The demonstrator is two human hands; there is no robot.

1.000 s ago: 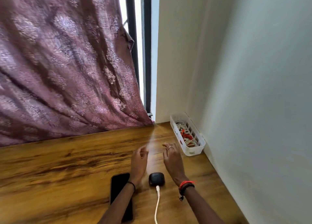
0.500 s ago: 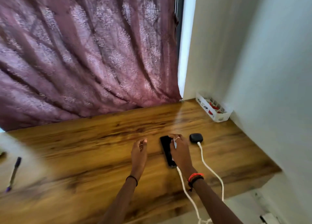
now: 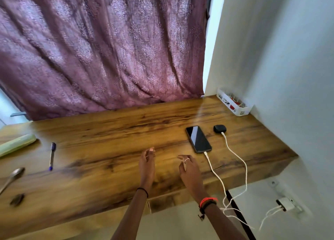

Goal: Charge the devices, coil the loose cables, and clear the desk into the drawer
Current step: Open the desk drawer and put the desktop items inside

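Seeing both hands empty over glossy wood-grain desk [image 3: 108, 131]: left hand [image 3: 147, 164] fingers straight, together; right hand [image 3: 189, 171] loosely spread. Flat black glass phone [image 3: 198, 139] and rounded black earbud case [image 3: 219, 128] lie to their right, white cords [image 3: 216, 173] plugged in. Slim blue pen [image 3: 52, 155] far left.

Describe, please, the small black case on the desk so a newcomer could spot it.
Follow the wooden desk below the purple curtain to its right end, where a white basket stands in the corner. Nearer than the basket, right of the long flat phone, lies the case: a small rounded black lump, its white cable plugged in.
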